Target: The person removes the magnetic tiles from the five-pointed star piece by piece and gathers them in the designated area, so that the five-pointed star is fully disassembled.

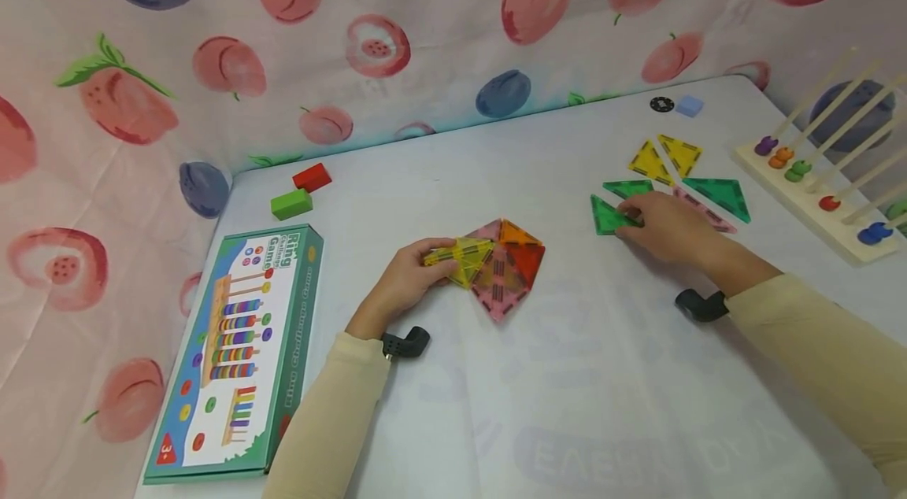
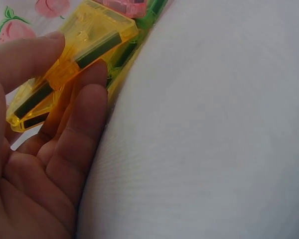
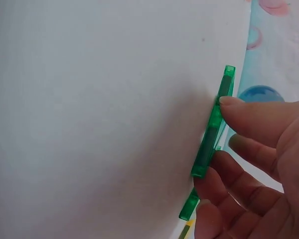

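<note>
My left hand [image 1: 405, 280] pinches yellow triangular magnetic tiles [image 2: 97, 37] between thumb and fingers. They overlap the left side of a cluster of pink tiles [image 1: 498, 302], an orange tile [image 1: 520, 234] and a red tile [image 1: 526, 261] on the table. At the right, my right hand [image 1: 669, 227] has thumb and fingertips on a green triangular tile [image 1: 605, 217], which looks tilted on edge in the right wrist view. Around that hand lie a second green triangle [image 1: 627, 188], a larger green triangle [image 1: 724, 196], a pink triangle [image 1: 708, 212] and two yellow triangles [image 1: 648, 163].
A Ring Challenge Game box [image 1: 234, 349] lies at the left, with a green block [image 1: 291, 205] and a red block [image 1: 312, 177] behind it. A wooden peg rack [image 1: 815, 204] with coloured rings stands far right. A black disc [image 1: 662, 104] and blue block [image 1: 690, 105] sit near the back edge.
</note>
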A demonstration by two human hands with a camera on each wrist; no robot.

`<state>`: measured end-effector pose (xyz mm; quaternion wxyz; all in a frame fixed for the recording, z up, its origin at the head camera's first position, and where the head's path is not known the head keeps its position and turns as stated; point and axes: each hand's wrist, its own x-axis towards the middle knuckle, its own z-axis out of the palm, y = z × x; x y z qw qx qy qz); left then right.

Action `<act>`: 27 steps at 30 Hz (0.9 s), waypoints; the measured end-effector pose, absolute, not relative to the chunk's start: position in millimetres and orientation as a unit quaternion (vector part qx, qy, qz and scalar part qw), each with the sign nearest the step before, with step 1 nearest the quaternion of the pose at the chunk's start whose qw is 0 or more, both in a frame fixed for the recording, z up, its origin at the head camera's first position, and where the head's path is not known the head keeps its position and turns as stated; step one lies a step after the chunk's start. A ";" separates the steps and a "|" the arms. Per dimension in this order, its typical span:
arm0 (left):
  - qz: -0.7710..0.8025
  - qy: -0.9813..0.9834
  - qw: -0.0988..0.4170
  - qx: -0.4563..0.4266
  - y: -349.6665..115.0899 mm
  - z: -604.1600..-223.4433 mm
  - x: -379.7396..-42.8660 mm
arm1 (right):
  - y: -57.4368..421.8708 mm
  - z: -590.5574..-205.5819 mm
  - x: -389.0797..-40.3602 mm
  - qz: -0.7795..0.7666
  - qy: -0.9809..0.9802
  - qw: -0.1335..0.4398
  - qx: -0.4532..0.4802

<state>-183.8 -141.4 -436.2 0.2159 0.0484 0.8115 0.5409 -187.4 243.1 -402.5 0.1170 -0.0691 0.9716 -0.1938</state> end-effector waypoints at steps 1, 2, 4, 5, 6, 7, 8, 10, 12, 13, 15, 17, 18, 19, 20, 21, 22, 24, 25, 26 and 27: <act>0.542 0.811 0.216 0.048 -141.5 -436.1 -183.9 | 242.9 -402.9 -188.6 -0.194 0.972 0.117 -0.066; 0.541 0.811 0.217 0.048 -141.5 -436.1 -184.1 | 243.0 -403.4 -189.8 -0.195 0.972 0.116 -0.062; 0.542 0.810 0.217 0.048 -141.5 -435.9 -184.1 | 243.6 -404.8 -192.6 -0.198 0.971 0.118 -0.058; 0.542 0.810 0.217 0.048 -141.5 -435.9 -184.2 | 243.9 -405.3 -193.7 -0.198 0.972 0.118 -0.056; 0.542 0.811 0.217 0.047 -141.6 -435.9 -184.2 | 244.2 -405.7 -194.8 -0.197 0.972 0.117 -0.056; 0.541 0.811 0.217 0.046 -141.6 -435.9 -184.2 | 244.3 -405.6 -195.4 -0.196 0.972 0.117 -0.056; 0.540 0.812 0.217 0.047 -141.7 -435.8 -184.1 | 244.3 -405.4 -195.6 -0.196 0.972 0.116 -0.056; 0.538 0.813 0.218 0.046 -141.9 -435.5 -183.9 | 242.7 -402.8 -194.0 -0.199 0.972 0.112 -0.056; 0.536 0.814 0.219 0.047 -142.2 -435.2 -184.0 | 236.9 -397.2 -190.1 -0.209 0.970 0.111 -0.059; 0.536 0.814 0.218 0.048 -142.5 -434.6 -184.0 | 232.0 -394.0 -187.9 -0.218 0.968 0.108 -0.066; 0.536 0.815 0.214 0.050 -143.3 -433.2 -183.9 | 219.1 -387.4 -182.4 -0.241 0.960 0.106 -0.091; 0.536 0.816 0.209 0.051 -144.0 -432.1 -183.8 | 202.8 -382.3 -176.7 -0.266 0.950 0.110 -0.122; 0.537 0.816 0.207 0.051 -144.3 -431.7 -183.7 | 194.4 -381.8 -174.2 -0.275 0.945 0.111 -0.140; 0.538 0.816 0.207 0.051 -144.3 -431.4 -183.5 | 186.3 -381.7 -171.5 -0.284 0.939 0.114 -0.156; 0.537 0.816 0.208 0.051 -144.3 -431.2 -183.2 | 178.4 -382.1 -168.7 -0.291 0.935 0.119 -0.165; 0.535 0.817 0.208 0.051 -144.2 -431.3 -183.0 | 171.1 -383.3 -166.1 -0.297 0.932 0.125 -0.169; 0.531 0.820 0.207 0.053 -144.0 -431.4 -182.6 | 164.2 -384.5 -163.5 -0.302 0.929 0.130 -0.172; 0.524 0.825 0.206 0.055 -143.7 -431.8 -181.6 | 152.5 -387.9 -158.7 -0.309 0.925 0.139 -0.172; 0.518 0.829 0.203 0.056 -143.5 -432.0 -181.1 | 147.4 -389.0 -156.2 -0.313 0.923 0.145 -0.171; 0.511 0.834 0.199 0.058 -143.5 -432.3 -180.4 | 143.2 -390.2 -153.8 -0.313 0.922 0.152 -0.169; 0.502 0.841 0.195 0.059 -143.7 -432.4 -179.7 | 139.7 -391.1 -151.7 -0.316 0.920 0.161 -0.167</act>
